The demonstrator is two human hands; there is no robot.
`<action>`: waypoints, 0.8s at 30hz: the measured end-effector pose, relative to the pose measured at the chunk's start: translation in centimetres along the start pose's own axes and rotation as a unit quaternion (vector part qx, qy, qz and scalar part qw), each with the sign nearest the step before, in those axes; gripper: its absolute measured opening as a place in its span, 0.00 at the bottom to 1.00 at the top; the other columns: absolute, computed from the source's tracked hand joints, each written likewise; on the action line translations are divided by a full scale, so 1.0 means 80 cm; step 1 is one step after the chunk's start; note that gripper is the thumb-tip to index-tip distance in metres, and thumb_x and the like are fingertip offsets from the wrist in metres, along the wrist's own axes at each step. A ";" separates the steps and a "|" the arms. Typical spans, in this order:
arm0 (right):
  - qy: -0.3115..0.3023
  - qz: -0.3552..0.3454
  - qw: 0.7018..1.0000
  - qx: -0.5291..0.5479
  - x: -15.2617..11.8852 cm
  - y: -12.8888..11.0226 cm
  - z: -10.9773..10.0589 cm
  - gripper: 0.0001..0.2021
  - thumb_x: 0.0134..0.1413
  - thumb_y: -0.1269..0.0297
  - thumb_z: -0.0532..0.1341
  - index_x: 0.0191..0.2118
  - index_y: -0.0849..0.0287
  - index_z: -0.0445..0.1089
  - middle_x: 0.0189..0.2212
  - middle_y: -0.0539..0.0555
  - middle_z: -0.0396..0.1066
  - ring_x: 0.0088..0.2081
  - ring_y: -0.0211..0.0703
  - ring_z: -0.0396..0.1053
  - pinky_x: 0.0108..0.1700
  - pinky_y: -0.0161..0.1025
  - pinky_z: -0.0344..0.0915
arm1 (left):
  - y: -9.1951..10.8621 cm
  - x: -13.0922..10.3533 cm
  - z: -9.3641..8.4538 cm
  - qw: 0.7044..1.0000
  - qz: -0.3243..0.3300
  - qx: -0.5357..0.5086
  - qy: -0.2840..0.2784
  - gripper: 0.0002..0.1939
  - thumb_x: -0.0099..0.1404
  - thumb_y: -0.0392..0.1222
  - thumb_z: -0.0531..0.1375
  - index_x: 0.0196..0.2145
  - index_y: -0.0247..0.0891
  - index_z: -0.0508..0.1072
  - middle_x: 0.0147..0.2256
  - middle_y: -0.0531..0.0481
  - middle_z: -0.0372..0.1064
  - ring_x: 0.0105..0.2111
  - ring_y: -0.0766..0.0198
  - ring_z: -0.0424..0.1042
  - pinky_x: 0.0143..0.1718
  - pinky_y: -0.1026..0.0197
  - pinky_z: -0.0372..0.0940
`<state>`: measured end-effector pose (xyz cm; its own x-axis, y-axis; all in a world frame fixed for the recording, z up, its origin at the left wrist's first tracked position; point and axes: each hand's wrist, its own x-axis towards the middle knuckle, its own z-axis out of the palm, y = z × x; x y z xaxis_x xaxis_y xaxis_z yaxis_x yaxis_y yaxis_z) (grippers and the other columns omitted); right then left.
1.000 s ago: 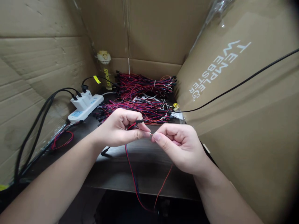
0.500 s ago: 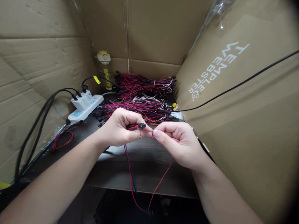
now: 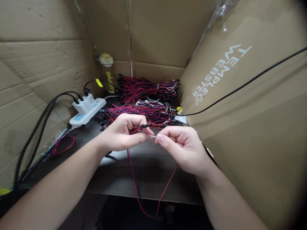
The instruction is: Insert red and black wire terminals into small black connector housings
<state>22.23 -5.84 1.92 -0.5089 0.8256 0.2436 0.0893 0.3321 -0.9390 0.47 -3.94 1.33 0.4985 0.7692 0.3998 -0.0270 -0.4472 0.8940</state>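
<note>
My left hand [image 3: 130, 132] pinches a wire harness whose black connector [image 3: 144, 126] sticks out above the thumb. Red and dark wires [image 3: 133, 174] hang from beneath that hand past the table edge. Between the fingertips of both hands shows a small white piece [image 3: 153, 136], too small to name. Closed in a pinch, my right hand [image 3: 178, 145] holds an orange wire [image 3: 166, 188], which drops below it in a loop toward the red one. The fingertips of the two hands almost touch.
Two bundles of wire harnesses, a rear one [image 3: 146, 88] and a nearer one [image 3: 139, 111], lie behind my hands. At left stands a power strip [image 3: 80, 119] with plugged-in cables. A bottle [image 3: 106, 72] stands at the back. Cardboard walls [image 3: 240, 134] enclose the table [image 3: 165, 179].
My fingertips have parted slightly, and the white piece now shows between them. The black connector has tilted a little, and the hanging wires have swung slightly right.
</note>
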 end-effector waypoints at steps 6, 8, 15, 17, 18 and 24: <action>-0.009 0.005 1.000 0.003 -0.001 0.000 0.002 0.14 0.65 0.59 0.61 0.32 0.64 0.74 0.18 0.45 0.54 0.19 0.29 0.45 0.19 0.31 0.41 | -0.008 0.000 -0.002 0.999 -0.004 -0.032 -0.008 0.15 0.60 0.38 0.72 0.28 0.34 0.69 0.28 0.49 0.74 0.28 0.67 0.71 0.31 0.65 0.66; -0.009 0.001 1.000 0.004 -0.001 0.001 0.002 0.14 0.66 0.59 0.61 0.32 0.64 0.74 0.18 0.45 0.54 0.19 0.28 0.45 0.19 0.31 0.41 | -0.010 0.000 -0.002 0.999 -0.016 -0.042 -0.007 0.15 0.60 0.39 0.72 0.28 0.34 0.68 0.28 0.49 0.73 0.28 0.67 0.70 0.31 0.65 0.65; -0.008 -0.021 0.999 -0.030 0.001 0.010 -0.002 0.14 0.68 0.57 0.60 0.36 0.63 0.75 0.21 0.47 0.60 0.22 0.30 0.54 0.22 0.31 0.51 | -0.005 0.001 -0.003 0.999 -0.030 -0.011 0.014 0.14 0.60 0.41 0.72 0.28 0.33 0.71 0.26 0.51 0.72 0.27 0.69 0.68 0.29 0.66 0.62; 0.024 -0.079 0.995 -0.061 0.005 0.013 -0.005 0.12 0.67 0.58 0.61 0.45 0.61 0.75 0.31 0.52 0.71 0.31 0.36 0.67 0.32 0.34 0.66 | -0.001 0.001 -0.002 0.999 -0.030 0.004 0.023 0.12 0.62 0.41 0.71 0.29 0.33 0.73 0.26 0.51 0.71 0.26 0.71 0.66 0.29 0.68 0.60; 0.045 -0.118 0.988 -0.090 0.008 0.013 -0.006 0.13 0.66 0.58 0.63 0.51 0.60 0.74 0.38 0.55 0.73 0.39 0.39 0.71 0.41 0.37 0.70 | 0.001 0.002 -0.002 0.999 -0.030 0.011 0.025 0.12 0.62 0.42 0.71 0.29 0.33 0.74 0.26 0.51 0.71 0.26 0.71 0.65 0.28 0.68 0.60; 0.113 -0.271 0.913 -0.283 0.031 -0.004 -0.003 0.13 0.61 0.64 0.68 0.51 0.55 0.80 0.38 0.55 0.67 0.42 0.43 0.68 0.45 0.44 0.69 | 0.001 0.008 -0.002 1.000 0.012 -0.015 0.024 0.13 0.62 0.46 0.71 0.34 0.33 0.76 0.29 0.52 0.68 0.29 0.70 0.64 0.31 0.67 0.62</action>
<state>21.14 -3.79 2.90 -0.4251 0.5222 0.7393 0.3377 0.8493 -0.4057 0.64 -3.36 1.68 0.4554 0.7798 0.4295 -0.0645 -0.4523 0.8895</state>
